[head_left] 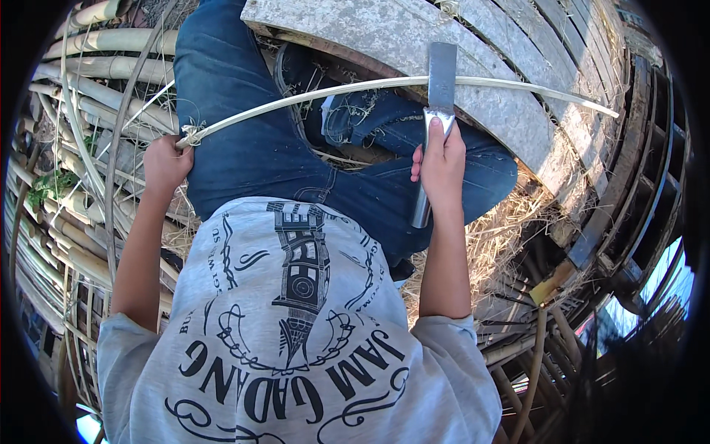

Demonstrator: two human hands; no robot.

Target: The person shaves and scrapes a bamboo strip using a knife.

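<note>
A long, pale bamboo strip [325,92] arcs across my lap from left to right. My left hand [166,166] is closed round its left end, beside my thigh, where a tuft of curled shavings [194,134] clings. In my right hand [442,161] is a knife [442,78] with a broad, square-ended steel blade and a tubular metal handle. My thumb lies along the top of the handle. The blade points away from me and crosses over the strip right of its middle; whether it presses on the strip I cannot tell. Beyond the blade, the strip's far end runs out to the right.
Grey, weathered planks [510,96] lie ahead and to the right. Bamboo poles [111,66] and loose strips are piled on my left. Straw-like shavings [481,248] cover the ground by my right arm. A dark slatted frame [658,155] stands at the far right.
</note>
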